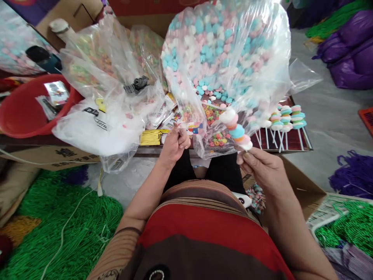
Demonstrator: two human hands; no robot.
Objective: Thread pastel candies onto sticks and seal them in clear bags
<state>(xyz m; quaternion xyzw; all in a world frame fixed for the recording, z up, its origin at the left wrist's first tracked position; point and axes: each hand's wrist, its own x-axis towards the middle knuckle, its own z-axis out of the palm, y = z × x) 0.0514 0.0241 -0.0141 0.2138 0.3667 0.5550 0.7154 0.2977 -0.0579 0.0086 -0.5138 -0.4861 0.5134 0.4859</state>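
Observation:
My right hand (262, 167) pinches the stick of a marshmallow skewer (237, 130), which tilts up to the left. White, pink, blue and orange pieces are stacked on it. My left hand (175, 144) is closed at the table's front edge, on a small printed wrapper (194, 128) with coloured patches. Between the hands sit colourful ring-shaped candies (218, 139) in clear plastic. Behind them lies a large clear bag of marshmallows (215, 42), its mouth towards me. Several finished-looking marshmallow skewers (297, 116) lie at the table's right end, sticks pointing towards me.
A red basin (26, 105) with packets stands at the left. Beside it are a white plastic bag (99, 128) and a bag of ring candies (93, 58). Yellow strips (150, 137) lie near my left hand. Green strands (72, 217) and a cardboard box (303, 186) are below.

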